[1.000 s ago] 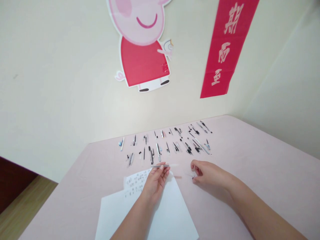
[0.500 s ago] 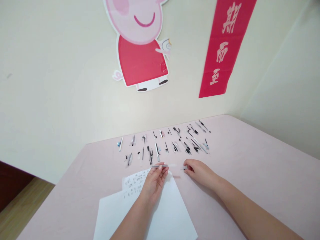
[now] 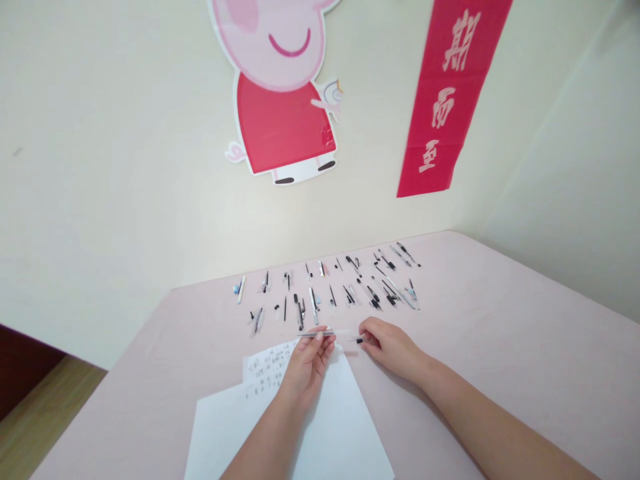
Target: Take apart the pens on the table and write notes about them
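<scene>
Left hand [image 3: 310, 367] was turned with its palm upward, and its thumb pinched a slim pen barrel [image 3: 344, 332] against the curled fingers. This barrel lay almost level in the grip, just past the far edge of the white papers [image 3: 345, 427], with a dark stretch inside its left portion and a transparent end which pointed to the other hand. Right hand [image 3: 387, 347] had its thumb and forefinger pressed nearly together on a small black-ended piece [image 3: 359, 341], close to that transparent end. Whether the piece and the barrel were touching, I could not tell.

In my judgement, the work on this pen was only partly done: its two portions were in different hands and did not look joined. How deep the dark stretch sat in the barrel was not clear.

On the pink table [image 3: 125, 400], the other pens lay in two uneven rows, and most of them seemed to be in separate pieces. For example, a thin dark refill [image 3: 285, 308] lay apart from a tiny black part [image 3: 277, 307], and a white pen [image 3: 241, 289] had a blue piece [image 3: 236, 289] just beside it. At the far right, a long dark pen [image 3: 409, 253] looked more complete, although it was too small to be certain. So, much seemed left unjoined.
</scene>
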Demonstrator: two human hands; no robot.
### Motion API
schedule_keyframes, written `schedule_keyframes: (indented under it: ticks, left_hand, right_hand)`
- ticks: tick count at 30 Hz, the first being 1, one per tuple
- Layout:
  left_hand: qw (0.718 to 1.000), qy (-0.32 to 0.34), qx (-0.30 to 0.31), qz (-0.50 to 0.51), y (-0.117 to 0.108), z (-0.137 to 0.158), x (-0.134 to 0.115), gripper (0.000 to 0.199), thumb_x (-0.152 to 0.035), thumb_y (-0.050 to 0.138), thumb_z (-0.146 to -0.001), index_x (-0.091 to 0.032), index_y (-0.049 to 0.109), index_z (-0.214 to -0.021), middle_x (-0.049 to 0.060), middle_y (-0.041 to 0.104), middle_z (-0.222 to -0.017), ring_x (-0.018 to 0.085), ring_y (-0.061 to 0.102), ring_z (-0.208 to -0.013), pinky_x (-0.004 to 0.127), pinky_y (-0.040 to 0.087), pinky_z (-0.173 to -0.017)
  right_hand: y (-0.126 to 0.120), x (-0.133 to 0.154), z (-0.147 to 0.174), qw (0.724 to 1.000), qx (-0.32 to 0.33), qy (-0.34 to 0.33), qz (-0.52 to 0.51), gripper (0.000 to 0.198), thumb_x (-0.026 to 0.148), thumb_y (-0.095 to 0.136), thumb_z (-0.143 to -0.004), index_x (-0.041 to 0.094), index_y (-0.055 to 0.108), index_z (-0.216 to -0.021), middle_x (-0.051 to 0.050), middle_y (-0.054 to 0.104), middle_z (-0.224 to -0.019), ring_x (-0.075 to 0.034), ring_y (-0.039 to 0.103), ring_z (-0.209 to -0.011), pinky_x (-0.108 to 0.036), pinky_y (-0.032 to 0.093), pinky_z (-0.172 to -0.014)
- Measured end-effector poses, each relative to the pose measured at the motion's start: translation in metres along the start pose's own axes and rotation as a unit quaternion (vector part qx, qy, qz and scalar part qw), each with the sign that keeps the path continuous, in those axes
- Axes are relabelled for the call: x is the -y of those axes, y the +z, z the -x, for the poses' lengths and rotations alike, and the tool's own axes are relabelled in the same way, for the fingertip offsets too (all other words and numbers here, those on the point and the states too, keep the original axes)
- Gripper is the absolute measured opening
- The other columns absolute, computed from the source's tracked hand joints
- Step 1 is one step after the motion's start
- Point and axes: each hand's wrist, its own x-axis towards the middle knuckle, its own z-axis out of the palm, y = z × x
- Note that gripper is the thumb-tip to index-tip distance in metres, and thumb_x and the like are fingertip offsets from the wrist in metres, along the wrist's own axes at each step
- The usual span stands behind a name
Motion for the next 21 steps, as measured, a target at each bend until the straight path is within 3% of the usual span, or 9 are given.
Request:
schedule_keyframes:
  ticks: [10,21]
  left_hand:
    - [1.000,-0.001,-0.005,-0.003,0.0006,-0.0004,0.0010,0.011,-0.002,0.059,-0.079,-0.009,0.066,-0.084,0.008,0.069,-0.078,0.012,0.067,-0.070,0.019,0.055,-0.067]
    - [1.000,0.000,0.000,-0.002,-0.0007,-0.0015,0.0015,0.012,-0.002,0.058,-0.080,-0.009,0.066,-0.084,0.007,0.070,-0.078,0.012,0.067,-0.070,0.020,0.056,-0.067]
  right_hand:
    - [-0.0009,0.0029,0.0001,0.998,0.014,-0.030,0.047,0.009,0.015,0.054,-0.078,0.019,0.060,-0.082,-0.002,0.057,-0.085,-0.014,0.054,-0.075,-0.023,0.037,-0.066]
    - [-0.0080,0.0086,0.0045,0.997,-0.006,-0.060,0.039,0.015,0.010,0.047,-0.078,0.019,0.058,-0.081,-0.002,0.059,-0.082,-0.015,0.054,-0.073,-0.024,0.037,-0.066]
